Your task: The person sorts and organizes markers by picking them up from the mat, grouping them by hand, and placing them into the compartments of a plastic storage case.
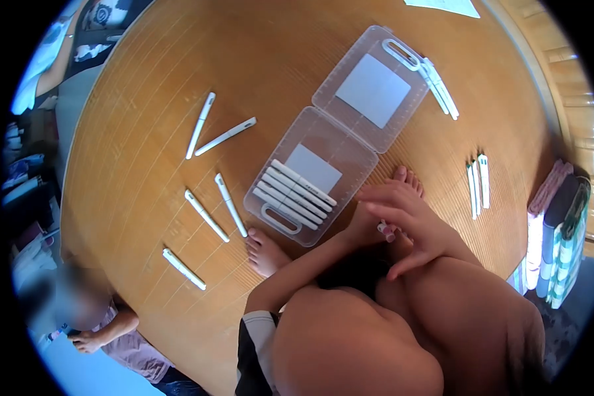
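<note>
My left hand is closed in front of my shins, its fingers partly hidden behind my right hand. It seems to hold a small pink-and-white object, whose kind I cannot make out. Over and beside it, my right hand has its fingers and thumb spread apart around that object. Just ahead lies an unfolded clear plastic case with white handles. Several white pens rest side by side in its near half, over a pale square sheet. Another white square sheet shows in the far half.
Loose white pens are scattered on the wooden surface to the left. Three slim pens lie at right, and more pens beside the case's far handle. Folded cloths stand at the right edge. Another person is at lower left.
</note>
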### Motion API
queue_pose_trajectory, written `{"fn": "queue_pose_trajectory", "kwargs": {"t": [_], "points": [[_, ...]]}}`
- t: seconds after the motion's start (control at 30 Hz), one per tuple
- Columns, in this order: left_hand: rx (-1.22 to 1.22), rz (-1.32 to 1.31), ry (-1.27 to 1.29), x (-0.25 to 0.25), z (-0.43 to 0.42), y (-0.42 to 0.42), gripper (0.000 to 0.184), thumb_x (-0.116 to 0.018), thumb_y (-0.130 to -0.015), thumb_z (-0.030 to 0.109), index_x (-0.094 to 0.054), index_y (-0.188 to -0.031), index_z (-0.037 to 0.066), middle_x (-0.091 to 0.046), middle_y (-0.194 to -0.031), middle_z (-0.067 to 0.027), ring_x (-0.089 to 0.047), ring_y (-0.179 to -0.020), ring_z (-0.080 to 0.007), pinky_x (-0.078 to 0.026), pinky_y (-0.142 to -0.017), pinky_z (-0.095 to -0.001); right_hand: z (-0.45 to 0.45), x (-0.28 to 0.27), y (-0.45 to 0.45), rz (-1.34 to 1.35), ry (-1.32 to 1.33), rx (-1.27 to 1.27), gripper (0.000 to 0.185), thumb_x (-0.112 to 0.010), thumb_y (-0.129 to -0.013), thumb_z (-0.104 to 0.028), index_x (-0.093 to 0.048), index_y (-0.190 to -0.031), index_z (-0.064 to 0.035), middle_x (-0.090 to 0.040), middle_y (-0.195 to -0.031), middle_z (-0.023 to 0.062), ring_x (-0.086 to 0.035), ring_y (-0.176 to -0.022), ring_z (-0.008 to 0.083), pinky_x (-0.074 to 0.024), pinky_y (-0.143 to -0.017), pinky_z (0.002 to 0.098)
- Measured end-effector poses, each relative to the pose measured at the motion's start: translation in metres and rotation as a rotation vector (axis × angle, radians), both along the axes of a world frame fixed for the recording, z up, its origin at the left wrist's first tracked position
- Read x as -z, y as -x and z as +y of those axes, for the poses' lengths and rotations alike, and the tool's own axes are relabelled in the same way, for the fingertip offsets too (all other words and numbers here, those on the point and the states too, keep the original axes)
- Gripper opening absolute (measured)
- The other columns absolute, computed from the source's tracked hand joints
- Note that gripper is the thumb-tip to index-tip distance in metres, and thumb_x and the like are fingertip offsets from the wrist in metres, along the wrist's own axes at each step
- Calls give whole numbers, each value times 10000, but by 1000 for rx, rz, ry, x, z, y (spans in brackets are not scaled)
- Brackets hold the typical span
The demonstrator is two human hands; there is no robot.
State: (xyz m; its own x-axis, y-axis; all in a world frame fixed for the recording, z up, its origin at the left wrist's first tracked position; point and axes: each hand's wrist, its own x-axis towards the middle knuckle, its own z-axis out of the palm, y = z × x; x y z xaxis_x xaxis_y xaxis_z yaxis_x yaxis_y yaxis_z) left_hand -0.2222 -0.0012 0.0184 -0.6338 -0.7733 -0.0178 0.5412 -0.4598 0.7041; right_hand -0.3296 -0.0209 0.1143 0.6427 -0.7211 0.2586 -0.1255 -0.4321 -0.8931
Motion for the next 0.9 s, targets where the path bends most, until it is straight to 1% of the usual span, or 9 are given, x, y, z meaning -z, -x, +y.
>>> {"fn": "queue_pose_trajectory", "kwargs": {"t": [0.13,0.3,0.47,0.5,0.57,0.67,0.73,0.87,0.9], "points": [[32,288,-156,3,2,1,351,-475,-784,157,-392,-1092,12,-452,-1037,-81,-433,-972,-186,-317,-846,-293,7,4,-5,403,156,-23,559,-661,-638,-329,-472,-1087,-55,-526,-941,113,-505,-822,270,-384,-742,370],[55,542,-272,19,8,3,435,-444,-810,112,-310,-1212,16,-379,-1179,-77,-366,-1099,-186,-259,-952,-291,11,21,-6,404,106,184,346,-651,-656,-223,-544,-928,-38,-550,-855,103,-527,-766,254,-421,-678,327],[-179,-18,132,37,21,4,568,-602,-710,122,-344,-1203,6,-405,-1217,-80,-506,-960,-149,-411,-809,-243,8,18,-6,238,62,76,343,-665,-632,-208,-563,-908,-31,-553,-851,107,-527,-799,257,-416,-691,316],[-255,-326,483,30,19,-2,609,-611,-695,135,-325,-1217,9,-398,-1225,-92,-521,-936,-168,-430,-770,-254,2,11,-6,145,71,-42,342,-670,-625,-202,-566,-900,-28,-553,-857,110,-527,-804,261,-419,-686,315],[-337,-631,820,15,16,-11,650,-620,-680,148,-305,-1231,12,-391,-1233,-103,-536,-911,-187,-448,-731,-266,-4,-1,-7,66,76,-168,341,-675,-617,-196,-569,-893,-25,-553,-862,113,-527,-809,265,-422,-681,314],[-28,-551,673,22,18,-13,557,-379,-857,124,-66,-1308,25,-261,-1307,-64,-312,-1169,-139,-209,-1001,-239,-2,-7,-10,51,13,-116,358,-693,-594,-217,-577,-879,-35,-550,-854,103,-523,-800,265,-427,-673,321],[27,-490,677,50,24,1,585,-408,-835,83,-68,-1308,24,-246,-1318,-63,-316,-1169,-144,-220,-994,-239,4,-7,-15,389,245,-89,305,-684,-596,-187,-575,-841,-41,-548,-821,81,-523,-760,239,-429,-645,308],[-136,-519,634,53,27,-2,550,-476,-784,83,-232,-1274,25,-401,-1215,-101,-447,-1056,-185,-352,-891,-251,9,13,-12,480,387,-46,261,-685,-564,-99,-558,-785,-42,-553,-767,61,-531,-676,224,-433,-558,300],[-179,-527,688,36,21,-14,640,-525,-734,94,-201,-1281,19,-443,-1146,-121,-491,-945,-223,-392,-782,-265,10,13,-12,498,395,-45,228,-674,-574,-80,-549,-761,-47,-541,-737,49,-523,-639,206,-426,-526,286]]}}
